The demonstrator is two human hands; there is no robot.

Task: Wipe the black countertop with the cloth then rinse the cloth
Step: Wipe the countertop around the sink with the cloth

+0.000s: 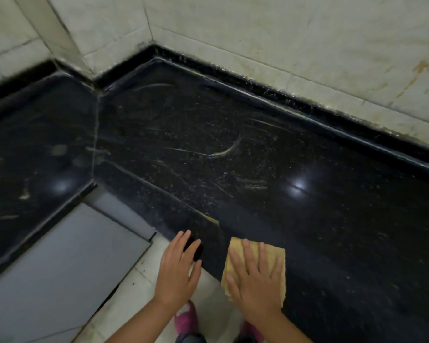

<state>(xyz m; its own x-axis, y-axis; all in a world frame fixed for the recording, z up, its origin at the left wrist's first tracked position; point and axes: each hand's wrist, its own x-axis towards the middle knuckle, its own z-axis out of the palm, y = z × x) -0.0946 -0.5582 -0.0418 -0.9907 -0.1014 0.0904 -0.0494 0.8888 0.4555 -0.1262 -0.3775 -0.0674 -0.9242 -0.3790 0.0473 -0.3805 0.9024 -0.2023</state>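
The black countertop (pixel 233 149) runs in an L along the tiled wall, its speckled surface streaked with pale smears. A folded yellow cloth (pixel 273 251) lies flat at the counter's front edge. My right hand (pixel 255 283) presses down on the cloth with fingers straight and spread. My left hand (pixel 177 271) rests with straight fingers over the counter's front edge, just left of the cloth, holding nothing.
Stained pale tiled walls (pixel 282 45) meet the counter's raised black back lip (pixel 307 105). A grey cabinet door (pixel 60 263) stands below the counter's left arm. The pale tiled floor (pixel 134 293) and pink footwear (pixel 186 320) show beneath my hands.
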